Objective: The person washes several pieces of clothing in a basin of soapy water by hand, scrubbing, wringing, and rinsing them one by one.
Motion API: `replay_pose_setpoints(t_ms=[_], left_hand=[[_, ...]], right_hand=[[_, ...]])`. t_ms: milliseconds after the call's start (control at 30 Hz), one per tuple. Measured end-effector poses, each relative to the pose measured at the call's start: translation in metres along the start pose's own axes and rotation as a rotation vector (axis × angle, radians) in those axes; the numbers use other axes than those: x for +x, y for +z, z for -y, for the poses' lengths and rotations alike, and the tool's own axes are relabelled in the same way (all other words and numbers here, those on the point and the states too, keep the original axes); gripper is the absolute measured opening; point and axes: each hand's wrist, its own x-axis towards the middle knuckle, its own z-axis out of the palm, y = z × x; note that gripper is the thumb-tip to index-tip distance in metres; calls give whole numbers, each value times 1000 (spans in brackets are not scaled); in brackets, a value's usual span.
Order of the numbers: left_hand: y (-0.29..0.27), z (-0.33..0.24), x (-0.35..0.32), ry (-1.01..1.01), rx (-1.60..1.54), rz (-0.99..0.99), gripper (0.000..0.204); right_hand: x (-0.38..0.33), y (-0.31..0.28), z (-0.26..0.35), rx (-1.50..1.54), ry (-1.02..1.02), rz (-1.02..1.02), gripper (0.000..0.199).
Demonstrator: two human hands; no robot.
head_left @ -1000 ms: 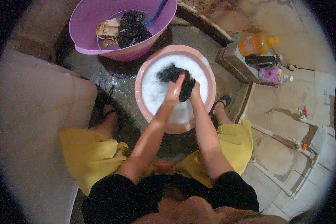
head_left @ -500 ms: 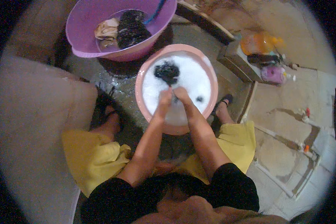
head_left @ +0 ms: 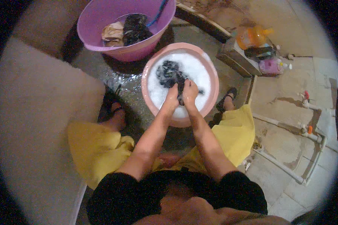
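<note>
A round pink basin [head_left: 215, 84] full of white suds [head_left: 201, 67] stands on the floor between my feet. Dark wet cloth [head_left: 169, 73] lies bunched in the foam, partly sunk in it. My left hand [head_left: 172, 96] and my right hand [head_left: 190, 92] are side by side over the near half of the basin. Both are closed on a narrow part of the cloth that runs down between them. The larger lump of it spreads beyond my fingers, toward the far left of the basin. Some fingertips are hidden by the cloth and foam.
A larger purple tub [head_left: 97, 26] at the far left holds dark cloth [head_left: 136, 28], a beige cloth [head_left: 112, 33] and a blue hose [head_left: 158, 13]. On a ledge at the right lie an orange bottle [head_left: 251, 37] and a pink bottle [head_left: 270, 66]. Pipes [head_left: 281, 123] run along the right wall.
My hands have come up out of the suds, and more of the dark cloth now shows between them. The right hand has moved slightly right. The whole view has shifted a little.
</note>
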Motion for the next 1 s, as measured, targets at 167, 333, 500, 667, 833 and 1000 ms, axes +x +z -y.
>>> replay_pose_setpoints(t_ms=[167,333,500,667,833,1000], left_hand=[[-6,-1,-6,-490,-313,-63,39],[40,-1,-45,-396,-356,31,26],[52,-7,-47,-369,-89,-21,35],[0,9,-84,-474,-95,40,35],[-30,20,-114,-457,-162,-1,38],[-20,18,-110,-492,-37,78,38]], right_hand=[[-75,-11,8,-129,-120,148,30],[-23,-55,-39,-54,194,138,35],[-36,-42,-76,499,617,-21,43],[-85,-32,-55,640,802,35,46],[-112,-46,-22,508,558,179,47],[-96,-47,-36,354,473,154,49]])
